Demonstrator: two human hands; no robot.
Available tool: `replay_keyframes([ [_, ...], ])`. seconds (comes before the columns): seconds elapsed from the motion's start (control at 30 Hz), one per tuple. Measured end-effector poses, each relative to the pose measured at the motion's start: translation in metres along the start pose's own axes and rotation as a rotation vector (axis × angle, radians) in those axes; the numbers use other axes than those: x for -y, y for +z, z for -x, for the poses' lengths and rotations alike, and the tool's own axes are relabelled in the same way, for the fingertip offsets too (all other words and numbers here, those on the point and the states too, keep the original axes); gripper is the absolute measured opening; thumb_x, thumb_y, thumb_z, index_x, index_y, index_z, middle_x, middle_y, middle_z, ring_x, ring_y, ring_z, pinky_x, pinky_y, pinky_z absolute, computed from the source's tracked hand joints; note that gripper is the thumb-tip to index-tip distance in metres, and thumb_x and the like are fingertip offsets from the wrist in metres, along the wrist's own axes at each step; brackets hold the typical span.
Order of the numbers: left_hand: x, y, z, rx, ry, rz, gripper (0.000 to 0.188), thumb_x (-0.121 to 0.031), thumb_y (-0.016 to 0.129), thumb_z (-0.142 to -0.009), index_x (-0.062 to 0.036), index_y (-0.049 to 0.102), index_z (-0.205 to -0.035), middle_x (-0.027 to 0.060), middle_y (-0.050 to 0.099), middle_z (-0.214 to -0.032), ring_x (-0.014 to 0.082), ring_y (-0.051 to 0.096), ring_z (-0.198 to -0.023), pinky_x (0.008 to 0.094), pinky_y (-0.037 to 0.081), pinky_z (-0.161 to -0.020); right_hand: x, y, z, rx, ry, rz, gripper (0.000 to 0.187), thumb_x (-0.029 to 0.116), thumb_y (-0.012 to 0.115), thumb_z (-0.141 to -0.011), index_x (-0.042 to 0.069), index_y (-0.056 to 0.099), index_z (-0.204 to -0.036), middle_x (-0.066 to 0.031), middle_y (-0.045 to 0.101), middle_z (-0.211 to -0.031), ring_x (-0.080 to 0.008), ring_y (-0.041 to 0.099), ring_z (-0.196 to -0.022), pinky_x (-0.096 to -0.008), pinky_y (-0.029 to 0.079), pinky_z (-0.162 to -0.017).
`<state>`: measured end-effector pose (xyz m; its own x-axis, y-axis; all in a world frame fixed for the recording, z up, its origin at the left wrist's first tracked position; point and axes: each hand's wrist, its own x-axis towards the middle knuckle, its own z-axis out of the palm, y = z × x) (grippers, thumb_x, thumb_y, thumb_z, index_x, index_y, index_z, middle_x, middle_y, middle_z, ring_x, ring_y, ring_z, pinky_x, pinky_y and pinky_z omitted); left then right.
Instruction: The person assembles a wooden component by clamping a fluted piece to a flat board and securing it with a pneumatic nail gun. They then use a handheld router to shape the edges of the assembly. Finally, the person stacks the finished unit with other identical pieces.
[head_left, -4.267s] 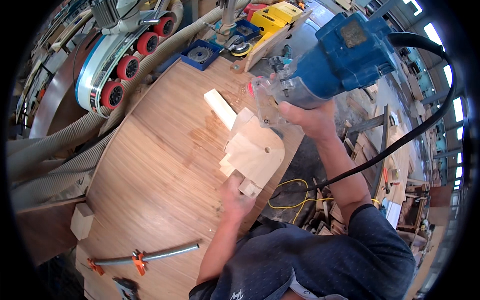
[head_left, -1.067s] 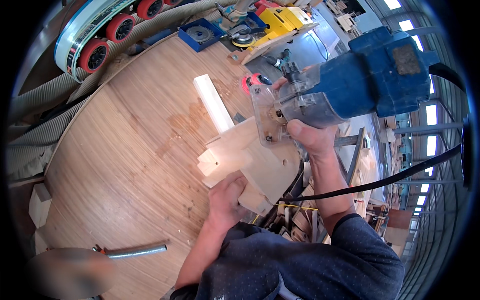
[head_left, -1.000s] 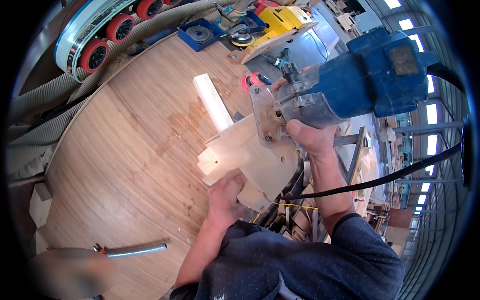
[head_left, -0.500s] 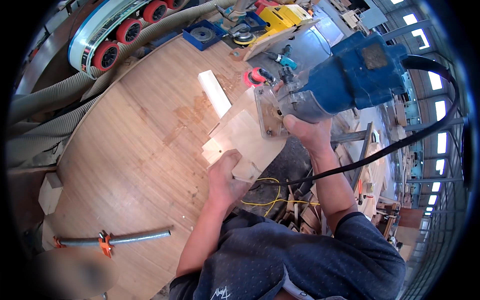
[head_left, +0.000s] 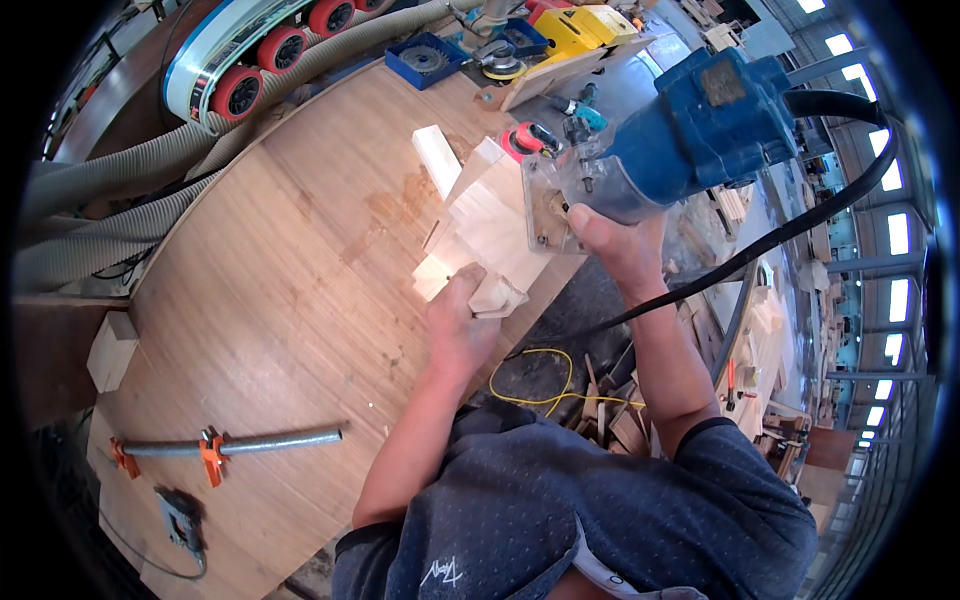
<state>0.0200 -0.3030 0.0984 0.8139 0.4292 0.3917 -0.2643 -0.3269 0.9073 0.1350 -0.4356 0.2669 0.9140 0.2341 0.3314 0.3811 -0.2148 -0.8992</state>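
My right hand (head_left: 622,248) is wrapped round the lower part of a blue trim router (head_left: 690,130), which is held tilted with its clear base plate (head_left: 545,205) against the right end of a pale wooden workpiece (head_left: 497,215). The cutter and the exact contact are hard to make out. My left hand (head_left: 462,318) grips the near end of the workpiece, fingers closed over a pale block-like part (head_left: 498,296). A loose white wooden block (head_left: 437,158) lies on the round wooden table (head_left: 270,280), just beyond the workpiece.
The router's black cable (head_left: 770,240) arcs past my right forearm. Clamp bar (head_left: 270,442) and jigsaw (head_left: 180,520) lie at near left. A red sander (head_left: 528,140), blue trays (head_left: 425,62) and drill (head_left: 585,112) sit beyond. Wood scraps (head_left: 625,425) and yellow cord (head_left: 530,400) lie below the edge.
The workpiece is tilted differently, showing more of its near end. Router and right hand have shifted slightly along with the view. Both hands keep their grip.
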Motion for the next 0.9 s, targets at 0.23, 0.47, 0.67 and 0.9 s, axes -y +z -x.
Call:
replay_keyframes([
  [0.23, -0.02, 0.014, 0.001, -0.101, -0.011, 0.017, 0.03, -0.008, 0.085, -0.083, -0.0051, 0.063, -0.103, 0.0116, 0.073, -0.088, 0.0227, 0.074, -0.078, 0.0326, 0.056, -0.07, 0.013, 0.001, 0.013, 0.024, 0.034, 0.003, 0.062, 0.02, 0.086, -0.072, -0.001, 0.064, -0.125, -0.0086, 0.071, -0.119, -0.0182, 0.068, -0.107, -0.035, 0.053, -0.097],
  [0.47, -0.006, 0.042, 0.011, -0.172, 0.014, 0.043, 0.022, -0.002, 0.075, -0.086, -0.0042, 0.065, -0.105, 0.0124, 0.071, -0.092, 0.0243, 0.072, -0.086, 0.0344, 0.055, -0.077, 0.016, 0.001, 0.035, 0.007, 0.056, 0.038, 0.062, 0.015, 0.088, -0.072, 0.0, 0.063, -0.126, -0.0078, 0.07, -0.12, -0.0172, 0.068, -0.108, -0.035, 0.054, -0.097],
  [0.67, -0.009, 0.051, 0.013, -0.156, 0.024, 0.018, 0.023, 0.002, 0.069, -0.083, -0.0044, 0.066, -0.106, 0.0112, 0.067, -0.09, 0.03, 0.068, -0.083, 0.0368, 0.053, -0.075, 0.016, 0.002, 0.05, 0.015, -0.005, 0.016, 0.061, 0.011, 0.089, -0.073, 0.0, 0.062, -0.127, -0.007, 0.069, -0.122, -0.0166, 0.067, -0.107, -0.0351, 0.054, -0.096],
  [0.9, -0.015, 0.051, 0.006, -0.115, 0.05, 0.041, 0.03, 0.007, 0.063, -0.079, -0.0015, 0.065, -0.108, 0.0121, 0.068, -0.091, 0.0315, 0.068, -0.084, 0.0385, 0.053, -0.074, 0.02, 0.0, 0.061, 0.068, 0.002, 0.016, 0.063, 0.009, 0.087, -0.075, -0.001, 0.06, -0.131, -0.0076, 0.068, -0.123, -0.017, 0.066, -0.109, -0.0351, 0.054, -0.097],
])
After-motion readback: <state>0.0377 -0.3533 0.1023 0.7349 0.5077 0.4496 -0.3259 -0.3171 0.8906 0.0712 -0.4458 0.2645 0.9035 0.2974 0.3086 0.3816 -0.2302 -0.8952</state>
